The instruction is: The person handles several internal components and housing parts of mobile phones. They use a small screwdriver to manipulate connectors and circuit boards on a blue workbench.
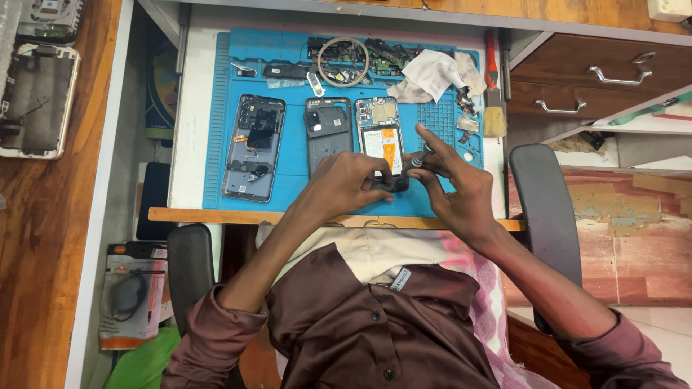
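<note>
My left hand point(349, 184) grips the near end of the open phone point(382, 148) on the blue mat point(292, 155). My right hand point(454, 191) pinches a screwdriver point(417, 162) against it. Two other phone parts lie left.

Packages, labels and screens around the blue mat

A carded package point(133, 295) is lying low at the left, orange-edged with a clear blister showing a dark coiled item. A white label with an orange-yellow patch is showing on the battery point(381, 141) of the opened phone point(380, 140) on the mat point(292, 155). A small white tag point(401, 279) is sitting at the shirt collar. A dark flat screen point(154, 198) is standing left of the desk, below its edge. A cracked screen panel point(34, 99) is lying at far left.
</note>
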